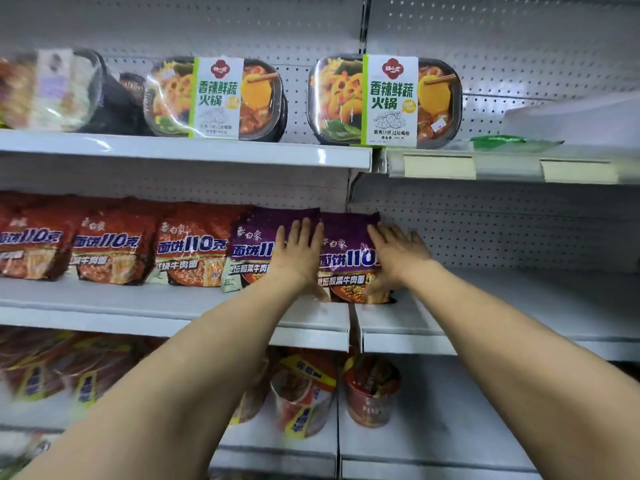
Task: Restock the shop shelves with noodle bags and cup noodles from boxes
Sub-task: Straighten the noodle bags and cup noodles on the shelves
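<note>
Flat-fingered, left hand [299, 252] and right hand [394, 258] press on the purple noodle bag [348, 261], likely to square it upright.

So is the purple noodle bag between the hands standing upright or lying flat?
Upright: the purple noodle bag stands on its bottom edge on the shelf, printed front facing out.

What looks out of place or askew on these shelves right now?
The purple noodle bag between the left hand and right hand straddles the seam between two shelf sections. On the top right shelf a green packet lies flat and alone, unlike the upright hotpot boxes beside it.
</note>
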`<action>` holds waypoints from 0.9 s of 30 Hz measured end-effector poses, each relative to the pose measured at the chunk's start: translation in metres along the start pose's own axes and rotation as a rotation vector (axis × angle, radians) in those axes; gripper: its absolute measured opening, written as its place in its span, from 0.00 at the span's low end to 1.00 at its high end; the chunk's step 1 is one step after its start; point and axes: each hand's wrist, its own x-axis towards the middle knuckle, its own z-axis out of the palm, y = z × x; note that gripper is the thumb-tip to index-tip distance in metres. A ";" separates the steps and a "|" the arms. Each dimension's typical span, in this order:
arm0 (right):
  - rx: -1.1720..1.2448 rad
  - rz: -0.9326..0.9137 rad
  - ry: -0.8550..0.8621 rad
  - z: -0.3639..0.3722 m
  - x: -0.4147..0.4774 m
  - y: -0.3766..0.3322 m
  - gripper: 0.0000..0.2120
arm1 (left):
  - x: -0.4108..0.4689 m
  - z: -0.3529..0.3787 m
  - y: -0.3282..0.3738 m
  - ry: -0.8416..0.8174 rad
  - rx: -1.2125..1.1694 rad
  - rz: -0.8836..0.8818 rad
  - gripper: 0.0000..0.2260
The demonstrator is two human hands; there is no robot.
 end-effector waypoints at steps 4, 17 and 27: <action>0.088 0.027 0.004 -0.029 -0.029 -0.032 0.58 | -0.043 -0.020 -0.042 -0.041 -0.216 -0.046 0.61; 0.309 -0.126 -0.009 -0.084 -0.113 -0.252 0.40 | -0.237 -0.027 -0.240 -0.056 -0.454 -0.287 0.38; 0.409 -0.359 -0.028 -0.109 -0.166 -0.425 0.33 | -0.383 -0.028 -0.384 -0.095 -0.372 -0.464 0.29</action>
